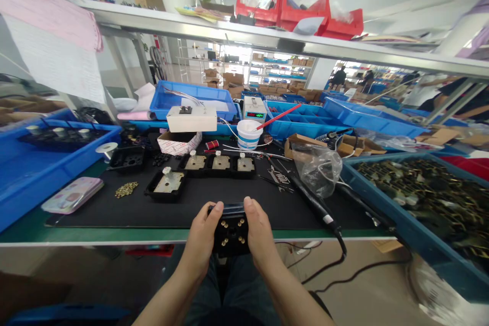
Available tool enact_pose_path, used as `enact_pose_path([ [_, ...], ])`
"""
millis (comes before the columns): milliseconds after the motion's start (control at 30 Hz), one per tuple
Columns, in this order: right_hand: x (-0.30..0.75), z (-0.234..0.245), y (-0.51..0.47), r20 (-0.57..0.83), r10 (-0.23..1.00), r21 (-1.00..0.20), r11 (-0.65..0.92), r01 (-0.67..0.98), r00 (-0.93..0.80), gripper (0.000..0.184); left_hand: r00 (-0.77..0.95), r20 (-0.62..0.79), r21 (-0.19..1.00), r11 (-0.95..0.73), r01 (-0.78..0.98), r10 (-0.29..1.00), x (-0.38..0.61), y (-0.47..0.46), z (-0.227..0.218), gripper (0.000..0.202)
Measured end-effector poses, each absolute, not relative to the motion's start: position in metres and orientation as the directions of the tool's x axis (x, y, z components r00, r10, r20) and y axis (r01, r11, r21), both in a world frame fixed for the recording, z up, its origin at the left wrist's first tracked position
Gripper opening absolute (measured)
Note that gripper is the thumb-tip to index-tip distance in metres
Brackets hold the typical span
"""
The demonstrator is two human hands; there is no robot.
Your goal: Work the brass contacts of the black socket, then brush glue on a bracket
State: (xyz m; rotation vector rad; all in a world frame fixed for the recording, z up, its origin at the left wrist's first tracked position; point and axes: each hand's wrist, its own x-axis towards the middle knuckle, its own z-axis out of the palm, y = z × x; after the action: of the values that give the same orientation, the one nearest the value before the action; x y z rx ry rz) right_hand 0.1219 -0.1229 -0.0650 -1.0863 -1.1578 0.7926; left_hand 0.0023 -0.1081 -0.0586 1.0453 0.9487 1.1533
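Observation:
Both my hands grip one small black plastic housing [231, 234] with several brass inserts, held at the near edge of the bench. My left hand [202, 239] wraps its left side, thumb on top. My right hand [260, 237] wraps its right side the same way. Beyond it on the black mat [153, 206] lie similar black housings with metal plates: one alone [166, 184] and a row of three [219, 164]. A small heap of brass inserts [126, 189] lies to the left.
Blue bins stand at left [46, 163] and right [428, 198], the right one full of dark parts. A soldering iron [317, 204] with its cable, a plastic bag [319, 165], a white cup [248, 134], a white box [191, 118] and a pink case [72, 195] are on the bench.

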Motion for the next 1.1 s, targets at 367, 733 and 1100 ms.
enact_pose_path([
  [367,0.120,-0.076,-0.119,0.275,0.931,-0.961,0.275,0.035,0.238,0.049,0.171,-0.056,0.951,0.105,-0.292,0.984,-0.006,-0.111,-0.050,0.045],
  [733,0.118,-0.073,-0.119,0.143,0.964,-0.986,0.157,-0.048,0.223,0.058,0.387,0.004,0.964,0.098,-0.245,0.922,-0.028,-0.118,-0.056,0.065],
  [1100,0.117,-0.075,-0.123,0.181,0.983,-0.974,0.181,-0.136,0.017,0.050,0.246,-0.021,0.944,0.100,-0.315,0.969,-0.030,-0.121,-0.047,0.058],
])
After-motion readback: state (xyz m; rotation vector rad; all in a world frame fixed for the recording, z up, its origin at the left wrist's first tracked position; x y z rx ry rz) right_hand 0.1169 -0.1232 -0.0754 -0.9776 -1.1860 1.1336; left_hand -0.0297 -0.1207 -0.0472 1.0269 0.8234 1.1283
